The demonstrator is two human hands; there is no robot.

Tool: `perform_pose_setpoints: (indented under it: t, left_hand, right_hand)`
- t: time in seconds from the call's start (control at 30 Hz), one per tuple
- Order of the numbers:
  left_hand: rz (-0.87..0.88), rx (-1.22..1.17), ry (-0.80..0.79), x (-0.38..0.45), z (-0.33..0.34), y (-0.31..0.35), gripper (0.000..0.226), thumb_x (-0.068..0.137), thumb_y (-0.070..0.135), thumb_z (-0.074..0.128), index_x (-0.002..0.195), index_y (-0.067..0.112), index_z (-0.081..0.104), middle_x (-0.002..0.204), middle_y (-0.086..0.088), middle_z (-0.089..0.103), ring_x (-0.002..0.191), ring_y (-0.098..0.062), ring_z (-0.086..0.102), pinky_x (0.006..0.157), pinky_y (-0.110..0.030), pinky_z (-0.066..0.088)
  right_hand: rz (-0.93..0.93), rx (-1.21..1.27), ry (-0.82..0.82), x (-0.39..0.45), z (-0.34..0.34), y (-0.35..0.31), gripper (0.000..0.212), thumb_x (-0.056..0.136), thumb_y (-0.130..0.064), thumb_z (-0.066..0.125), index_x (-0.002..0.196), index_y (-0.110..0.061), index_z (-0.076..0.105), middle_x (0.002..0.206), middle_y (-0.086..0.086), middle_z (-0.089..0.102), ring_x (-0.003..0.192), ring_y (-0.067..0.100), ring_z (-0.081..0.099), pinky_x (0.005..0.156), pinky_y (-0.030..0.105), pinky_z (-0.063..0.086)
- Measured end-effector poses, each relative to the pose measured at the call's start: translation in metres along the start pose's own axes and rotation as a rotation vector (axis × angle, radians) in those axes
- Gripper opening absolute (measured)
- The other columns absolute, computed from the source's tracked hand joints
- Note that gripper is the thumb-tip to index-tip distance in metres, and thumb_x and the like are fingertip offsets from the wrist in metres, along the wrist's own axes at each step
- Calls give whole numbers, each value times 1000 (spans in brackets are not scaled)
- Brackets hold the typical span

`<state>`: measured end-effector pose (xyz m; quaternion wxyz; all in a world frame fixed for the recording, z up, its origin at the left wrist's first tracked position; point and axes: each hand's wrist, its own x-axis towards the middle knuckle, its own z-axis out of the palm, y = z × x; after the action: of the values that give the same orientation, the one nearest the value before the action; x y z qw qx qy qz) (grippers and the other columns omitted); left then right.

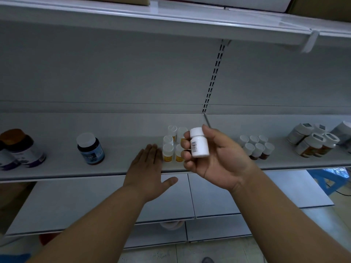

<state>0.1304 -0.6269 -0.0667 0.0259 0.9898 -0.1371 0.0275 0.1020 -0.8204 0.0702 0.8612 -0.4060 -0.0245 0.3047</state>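
Pale grey shelf (121, 164), viewed from above. Small yellow-label bottles (168, 151), white caps, clustered mid-shelf. At 9 o'clock of cluster: lone blue-label bottle (90, 149); farther out, purple-label bottles (20, 149). At 3 o'clock: six small brown bottles (256, 148) in two rows, then larger white-capped jars (313, 143).

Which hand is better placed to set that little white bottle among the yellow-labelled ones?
Probably the right. The right hand grips the small white plastic bottle just in front of the white-capped, yellow-labelled bottles on the grey shelf. The left hand is flat beside them, holding nothing.
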Motion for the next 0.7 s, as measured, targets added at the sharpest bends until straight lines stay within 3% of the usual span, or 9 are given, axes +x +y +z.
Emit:
perform_pose_setpoints:
  t: [0.1, 0.27, 0.47, 0.6, 0.7]
  left_hand:
    - [-1, 12, -6, 0, 0, 0, 116, 72, 89, 9, 158, 12, -1, 166, -9, 3, 153, -25, -1, 121, -37, -4]
    - [2, 28, -8, 0, 0, -1, 116, 72, 89, 6, 158, 11, 0, 166, -11, 3, 153, -25, -1, 122, -38, -2]
    - [-3, 27, -11, -1, -1, 0, 112, 77, 88, 13, 158, 12, 1, 166, -10, 2, 153, -25, -3, 120, -36, -6]
    - [-1, 39, -15, -1, -3, 1, 110, 80, 88, 16, 158, 11, 1, 166, -10, 1, 153, -25, -3, 120, -36, -6]
    - [-4, 41, -18, -1, -4, 1, 111, 78, 87, 13, 158, 11, 1, 166, -10, 2, 153, -25, -3, 121, -36, -6]
  right_hand:
    - [-40, -1, 10, 1, 1, 3, 24, 85, -32, 62, 91, -9, 61, 81, 10, 56, 65, 20, 52, 60, 32, 46]
    - [11, 36, 17, 1, 3, 2, 38, 91, -31, 45, 115, -3, 54, 88, 12, 56, 73, 22, 54, 64, 32, 48]
    - [-107, -150, 129, 1, 4, 6, 39, 88, -27, 56, 120, -3, 58, 93, 13, 65, 84, 25, 64, 76, 38, 52]
    - [-276, -516, 262, -4, 9, 7, 26, 87, -25, 60, 111, -15, 64, 97, 4, 73, 91, 16, 68, 82, 29, 52]
    - [-604, -1154, 416, -6, 4, 11, 24, 90, -18, 66, 113, -22, 62, 106, -9, 68, 98, 2, 63, 87, 14, 48]
